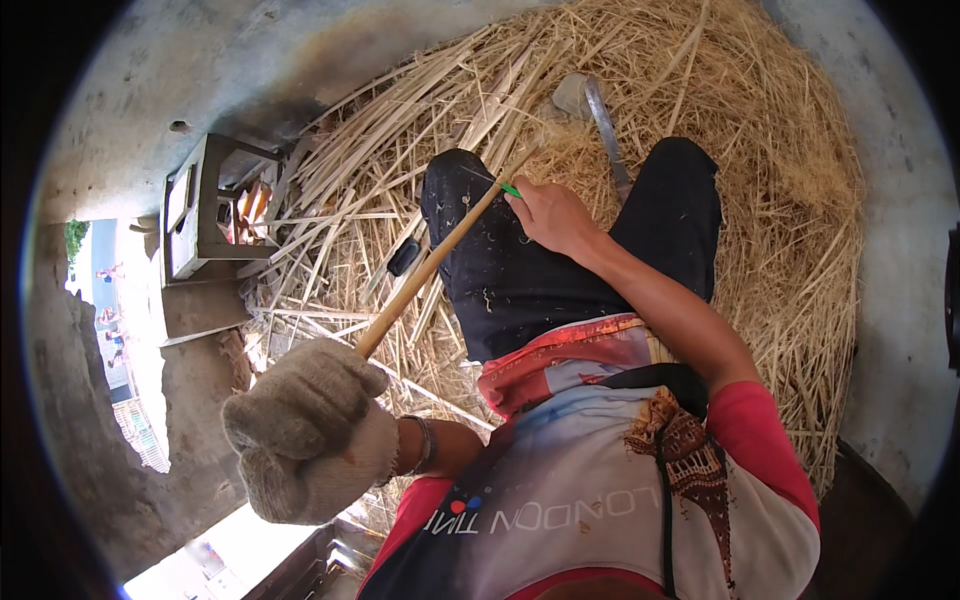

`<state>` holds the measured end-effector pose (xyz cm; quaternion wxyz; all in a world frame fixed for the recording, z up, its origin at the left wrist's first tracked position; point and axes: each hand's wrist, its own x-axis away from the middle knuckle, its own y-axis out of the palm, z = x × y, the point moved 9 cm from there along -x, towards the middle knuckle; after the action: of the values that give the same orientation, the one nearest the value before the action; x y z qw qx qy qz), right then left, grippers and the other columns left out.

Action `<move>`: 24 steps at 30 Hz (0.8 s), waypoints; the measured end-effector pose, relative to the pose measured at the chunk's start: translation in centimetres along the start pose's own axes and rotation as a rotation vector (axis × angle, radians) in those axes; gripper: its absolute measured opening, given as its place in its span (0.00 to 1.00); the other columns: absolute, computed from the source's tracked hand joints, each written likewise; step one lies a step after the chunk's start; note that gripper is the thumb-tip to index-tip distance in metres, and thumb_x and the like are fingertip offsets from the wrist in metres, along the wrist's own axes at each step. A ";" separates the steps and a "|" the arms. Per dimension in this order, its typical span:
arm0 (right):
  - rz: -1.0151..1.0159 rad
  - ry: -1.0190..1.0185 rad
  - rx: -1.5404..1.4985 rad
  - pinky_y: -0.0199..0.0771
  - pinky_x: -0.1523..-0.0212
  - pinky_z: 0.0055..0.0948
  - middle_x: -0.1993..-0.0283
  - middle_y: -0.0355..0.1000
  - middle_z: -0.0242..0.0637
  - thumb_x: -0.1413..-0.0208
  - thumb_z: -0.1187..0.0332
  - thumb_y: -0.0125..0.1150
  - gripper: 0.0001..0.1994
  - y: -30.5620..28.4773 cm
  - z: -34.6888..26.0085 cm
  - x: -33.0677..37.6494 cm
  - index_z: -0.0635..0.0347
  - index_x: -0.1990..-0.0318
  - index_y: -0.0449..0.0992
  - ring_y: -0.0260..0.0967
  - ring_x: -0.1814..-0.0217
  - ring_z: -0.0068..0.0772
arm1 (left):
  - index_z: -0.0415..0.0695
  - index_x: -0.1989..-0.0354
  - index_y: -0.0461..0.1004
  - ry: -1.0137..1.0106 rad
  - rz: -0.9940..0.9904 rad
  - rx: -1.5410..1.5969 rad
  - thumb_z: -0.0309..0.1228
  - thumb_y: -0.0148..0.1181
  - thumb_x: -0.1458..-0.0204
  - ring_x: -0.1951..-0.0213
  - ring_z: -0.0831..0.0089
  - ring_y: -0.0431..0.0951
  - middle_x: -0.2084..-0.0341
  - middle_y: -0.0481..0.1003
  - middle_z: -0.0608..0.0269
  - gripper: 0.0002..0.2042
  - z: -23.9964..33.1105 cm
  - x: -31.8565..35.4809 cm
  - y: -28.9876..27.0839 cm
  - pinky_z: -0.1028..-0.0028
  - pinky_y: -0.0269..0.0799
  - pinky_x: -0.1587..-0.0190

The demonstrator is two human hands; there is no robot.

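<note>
My left hand (315, 430), in a thick grey knitted glove, is closed round the near end of a long, smooth bamboo-like stick (425, 272). The stick slants away to the right, over my knee in dark trousers (460, 205). My bare right hand (553, 215) is closed on a small knife with a green handle (511, 189), most of which the fingers hide. Its thin blade appears to lie across the stick near the far end. Beyond my right hand, between my knees, a long curved machete (604, 125) rests on fine shavings.
Straw-like strips and shavings (780, 260) cover the floor around my legs. A grey stone (572, 95) lies beside the machete. A small black object (403, 256) sits left of my knee. Further left stand a wooden frame (205, 240) and a wall opening (120, 330) with people outside.
</note>
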<state>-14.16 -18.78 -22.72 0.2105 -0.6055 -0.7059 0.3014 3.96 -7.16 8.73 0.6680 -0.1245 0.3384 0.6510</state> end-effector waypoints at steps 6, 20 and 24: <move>-0.021 0.343 0.155 0.70 0.66 0.55 0.76 0.72 0.58 0.34 0.63 0.48 0.14 2.7 10.7 1.4 0.68 0.54 0.69 0.73 0.72 0.62 | 0.49 0.83 0.56 0.023 0.246 -0.035 0.36 0.41 0.43 0.91 0.74 0.51 0.94 0.53 0.64 0.15 0.2 0.7 -2.1 0.69 0.55 0.91; -0.015 0.129 -0.021 0.74 0.65 0.57 0.75 0.73 0.61 0.35 0.62 0.49 0.14 2.2 2.0 -0.8 0.68 0.57 0.69 0.74 0.69 0.66 | 0.47 0.86 0.54 0.137 0.592 -0.254 0.32 0.43 0.45 0.85 0.75 0.46 0.89 0.46 0.67 0.16 1.1 1.2 -1.8 0.75 0.47 0.81; -0.021 0.071 0.142 0.75 0.71 0.53 0.76 0.75 0.56 0.37 0.66 0.50 0.11 2.9 2.1 -1.2 0.66 0.57 0.70 0.76 0.72 0.59 | 0.46 0.86 0.55 0.129 0.484 -0.083 0.31 0.44 0.46 0.85 0.74 0.48 0.89 0.47 0.67 0.15 0.4 0.9 -1.4 0.73 0.50 0.81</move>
<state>-13.21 -20.10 -26.15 0.2806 -0.5919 -0.6812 0.3269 5.35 -6.37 8.06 0.4639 -0.1085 0.3732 0.7961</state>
